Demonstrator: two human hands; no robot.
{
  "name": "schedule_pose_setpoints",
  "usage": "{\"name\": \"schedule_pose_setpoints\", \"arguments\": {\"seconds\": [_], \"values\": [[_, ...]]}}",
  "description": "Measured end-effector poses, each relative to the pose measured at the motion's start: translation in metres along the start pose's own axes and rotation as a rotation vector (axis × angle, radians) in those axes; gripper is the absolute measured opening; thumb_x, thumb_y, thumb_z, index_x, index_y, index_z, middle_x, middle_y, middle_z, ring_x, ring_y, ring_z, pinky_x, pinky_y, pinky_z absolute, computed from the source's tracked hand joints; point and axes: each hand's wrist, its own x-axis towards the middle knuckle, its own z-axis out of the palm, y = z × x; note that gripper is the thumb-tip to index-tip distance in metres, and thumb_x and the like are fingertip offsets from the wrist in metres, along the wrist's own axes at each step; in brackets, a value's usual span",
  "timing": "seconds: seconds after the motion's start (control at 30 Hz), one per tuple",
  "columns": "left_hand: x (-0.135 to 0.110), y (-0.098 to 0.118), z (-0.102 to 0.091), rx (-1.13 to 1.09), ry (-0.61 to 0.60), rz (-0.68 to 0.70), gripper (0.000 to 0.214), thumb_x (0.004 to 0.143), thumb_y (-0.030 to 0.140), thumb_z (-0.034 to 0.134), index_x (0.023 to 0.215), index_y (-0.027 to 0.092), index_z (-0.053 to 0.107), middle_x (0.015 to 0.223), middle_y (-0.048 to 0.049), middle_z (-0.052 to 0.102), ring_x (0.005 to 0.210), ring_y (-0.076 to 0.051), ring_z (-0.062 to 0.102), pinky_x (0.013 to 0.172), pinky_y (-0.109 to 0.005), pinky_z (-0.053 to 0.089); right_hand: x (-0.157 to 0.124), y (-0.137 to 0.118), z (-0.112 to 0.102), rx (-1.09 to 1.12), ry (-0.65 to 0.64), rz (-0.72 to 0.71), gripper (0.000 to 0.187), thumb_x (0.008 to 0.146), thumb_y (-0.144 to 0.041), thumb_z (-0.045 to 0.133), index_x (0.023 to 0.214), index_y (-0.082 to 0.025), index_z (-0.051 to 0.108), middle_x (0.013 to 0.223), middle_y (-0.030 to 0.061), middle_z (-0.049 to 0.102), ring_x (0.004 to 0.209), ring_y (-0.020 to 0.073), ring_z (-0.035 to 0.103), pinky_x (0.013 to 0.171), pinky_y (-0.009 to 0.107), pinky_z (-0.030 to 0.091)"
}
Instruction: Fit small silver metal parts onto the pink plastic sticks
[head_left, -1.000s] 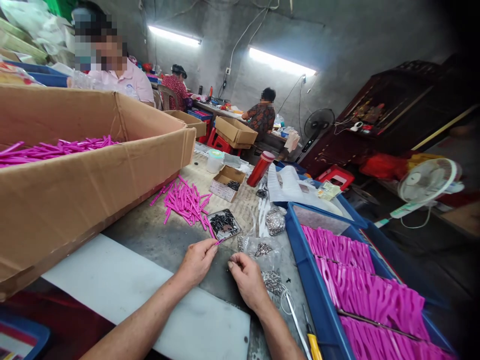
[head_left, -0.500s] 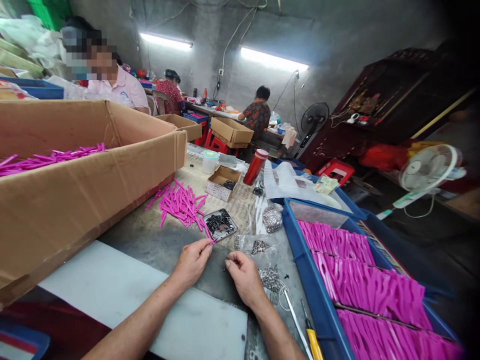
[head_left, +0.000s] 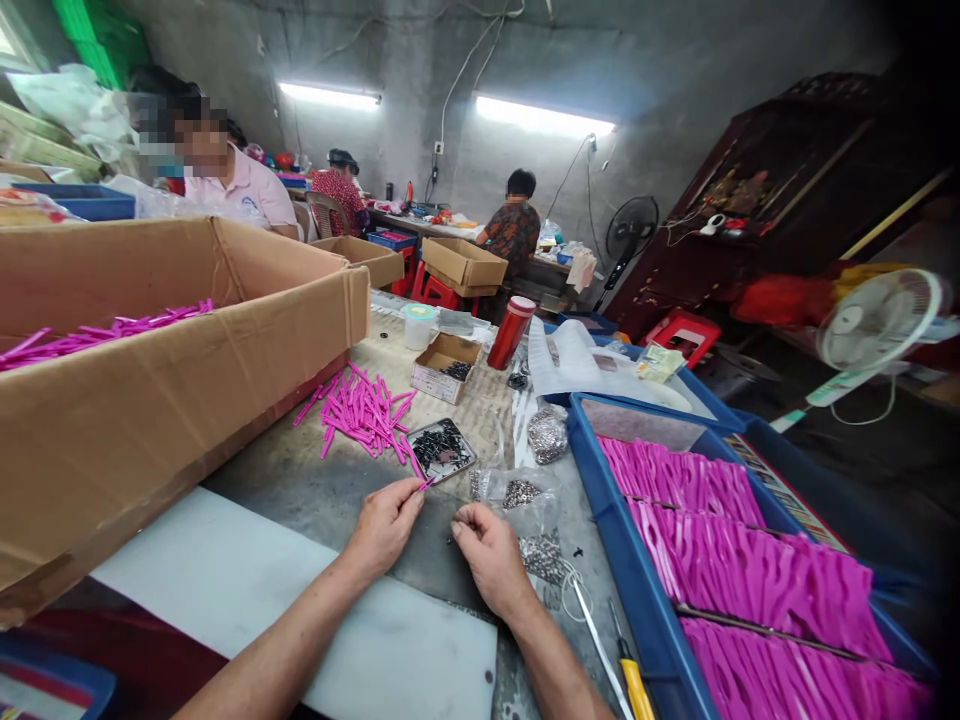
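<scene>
My left hand (head_left: 388,520) pinches a slim pink plastic piece (head_left: 427,483), whose tip shows past the fingertips. To its right, my right hand (head_left: 486,555) is closed, thumb against curled fingers; a tiny dark bit shows under it, and what the fingers hold I cannot make out. Just beyond the hands lies a small tray (head_left: 472,462) of black screw-like parts. A loose pile of pink plastic pieces (head_left: 364,412) is to the left of that tray. Clear bags of small metal parts (head_left: 519,493) lie beyond and beside my right hand.
A large cardboard box (head_left: 225,400) with pink pieces stands at left. At right is a blue crate (head_left: 611,545) with rows of pink parts. A yellow-handled screwdriver (head_left: 636,685), red flask (head_left: 511,333) and small carton (head_left: 435,382) are on the table. Co-workers sit further back.
The camera view has shifted slightly. Both hands keep nearly the same place and grip.
</scene>
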Motion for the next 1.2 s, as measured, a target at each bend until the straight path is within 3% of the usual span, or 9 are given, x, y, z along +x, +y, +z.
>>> {"name": "schedule_pose_setpoints", "arguments": {"seconds": [0.13,0.37,0.77,0.93,1.2], "values": [[-0.0003,-0.0043,0.0018,0.028,0.063,0.060,0.021,0.077,0.020,0.040,0.080,0.017,0.061,0.076,-0.0029,0.063,0.071,-0.015,0.057,0.064,-0.023,0.043,0.0000,0.0015,-0.0001,0.028,-0.002,0.006,0.011,0.068,-0.024,0.043,0.062,-0.016,0.048,0.056,-0.0027,0.043,0.054,0.0126,0.040,0.051,0.022,0.031],[-0.0009,-0.0067,0.0034,0.046,0.063,0.069,0.021,0.078,0.019,0.041,0.080,0.017,0.062,0.073,-0.0029,0.063,0.067,-0.014,0.057,0.061,-0.022,0.043,0.0005,0.0044,0.0002,0.064,0.000,0.007,0.011,0.068,-0.025,0.043,0.061,-0.017,0.047,0.055,-0.0031,0.042,0.053,0.0123,0.038,0.050,0.022,0.029],[-0.0008,-0.0049,0.0033,-0.006,0.046,0.005,0.023,0.077,0.020,0.042,0.087,0.015,0.062,0.065,-0.0014,0.064,0.057,-0.014,0.058,0.054,-0.020,0.044,0.0002,0.0059,0.0014,0.089,-0.001,0.016,0.011,0.068,-0.024,0.044,0.061,-0.016,0.047,0.054,-0.0036,0.040,0.052,0.0117,0.036,0.049,0.022,0.028],[-0.0025,-0.0077,0.0059,-0.015,0.071,-0.012,0.026,0.076,0.022,0.045,0.095,0.015,0.060,0.059,0.0011,0.063,0.051,-0.012,0.057,0.050,-0.019,0.043,0.0001,0.0032,0.0020,0.207,-0.001,0.032,0.011,0.067,-0.024,0.046,0.060,-0.016,0.047,0.053,-0.0039,0.040,0.050,0.0107,0.036,0.048,0.022,0.027],[-0.0028,-0.0075,0.0047,-0.045,0.104,0.146,0.028,0.076,0.016,0.041,0.093,0.015,0.063,0.061,-0.0021,0.061,0.055,-0.012,0.056,0.053,-0.020,0.044,0.0029,0.0051,0.0067,0.499,-0.006,0.107,0.010,0.064,-0.025,0.051,0.060,-0.016,0.047,0.047,-0.0067,0.037,0.040,0.0067,0.030,0.040,0.020,0.023]]}}
